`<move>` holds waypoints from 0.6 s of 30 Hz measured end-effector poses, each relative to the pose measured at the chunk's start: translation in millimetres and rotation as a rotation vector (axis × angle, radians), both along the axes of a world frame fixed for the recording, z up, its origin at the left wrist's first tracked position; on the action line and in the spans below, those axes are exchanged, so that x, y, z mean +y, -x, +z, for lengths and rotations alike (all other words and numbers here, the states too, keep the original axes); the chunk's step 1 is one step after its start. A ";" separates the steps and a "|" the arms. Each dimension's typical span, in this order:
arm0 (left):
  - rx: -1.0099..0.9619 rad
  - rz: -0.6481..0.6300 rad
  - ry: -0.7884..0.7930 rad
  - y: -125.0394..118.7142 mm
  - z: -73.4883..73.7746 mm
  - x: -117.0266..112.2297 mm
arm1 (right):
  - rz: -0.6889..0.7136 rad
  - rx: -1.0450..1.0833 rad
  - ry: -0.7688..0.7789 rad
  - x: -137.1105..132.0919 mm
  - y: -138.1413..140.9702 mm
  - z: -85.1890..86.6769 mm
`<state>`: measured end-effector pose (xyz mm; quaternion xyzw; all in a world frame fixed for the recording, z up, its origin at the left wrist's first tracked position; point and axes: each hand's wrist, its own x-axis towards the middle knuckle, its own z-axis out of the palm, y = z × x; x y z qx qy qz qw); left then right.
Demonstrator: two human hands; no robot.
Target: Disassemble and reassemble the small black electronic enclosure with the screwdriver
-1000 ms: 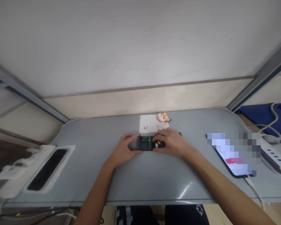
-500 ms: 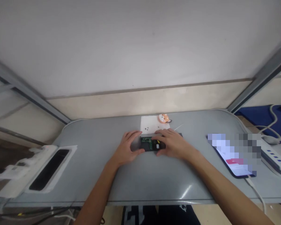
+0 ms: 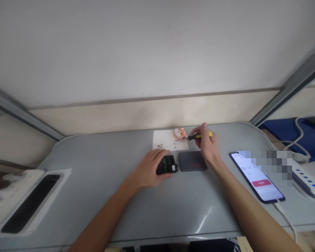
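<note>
Toward the desk's (image 3: 94, 161) back edge, the right hand (image 3: 209, 144) wraps its fingers closely round a screwdriver (image 3: 192, 137), tip over the paper (image 3: 164, 137). The left hand (image 3: 149, 168), half curled, holds the green board (image 3: 168, 164) by two sides, just off the paper's front edge. If a hand bumps the paper, I think the tiny bits (image 3: 158, 146) could roll away.

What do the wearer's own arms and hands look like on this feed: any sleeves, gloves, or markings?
The left hand and right hand show no gloves. The left forearm and right forearm show no sleeves, watch, bracelet or cables. I see no clear markings on either arm.
</note>
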<state>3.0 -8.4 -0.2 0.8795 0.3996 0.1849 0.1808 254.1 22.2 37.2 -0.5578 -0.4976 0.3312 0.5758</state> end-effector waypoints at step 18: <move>-0.031 0.001 0.059 0.9 -11.2 3.5 | -0.075 -0.168 0.080 -1.3 -7.0 -14.9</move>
